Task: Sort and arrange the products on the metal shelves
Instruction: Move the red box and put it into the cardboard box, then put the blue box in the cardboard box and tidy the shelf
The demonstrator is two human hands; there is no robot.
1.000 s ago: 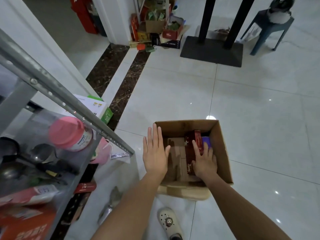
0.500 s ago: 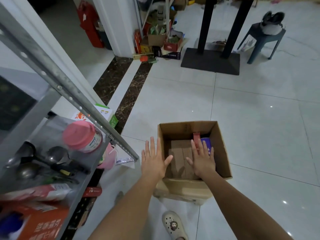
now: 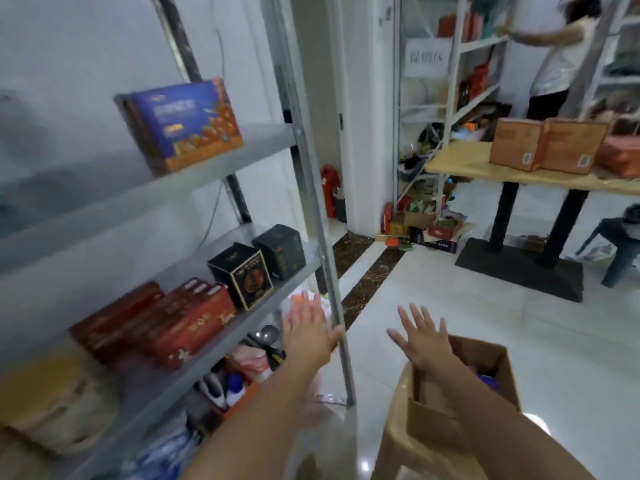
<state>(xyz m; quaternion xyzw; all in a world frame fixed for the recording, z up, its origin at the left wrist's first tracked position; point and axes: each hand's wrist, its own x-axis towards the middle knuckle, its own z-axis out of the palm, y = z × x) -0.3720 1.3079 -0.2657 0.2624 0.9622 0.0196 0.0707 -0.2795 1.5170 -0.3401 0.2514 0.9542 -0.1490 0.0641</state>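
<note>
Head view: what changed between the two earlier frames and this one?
The view swung up from the floor to the metal shelves. Both hands came up out of the cardboard box: the left hand now spreads beside the shelf post, the right hand hovers above the box. Both are open and empty, as before. The box stays on its stool.

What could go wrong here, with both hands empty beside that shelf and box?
The cardboard box sits on a plastic stool; a bump from the right hand might tip it. The left hand is close to the metal shelf post and could knock it. The black boxes stand near the shelf edge and might slide off.
</note>
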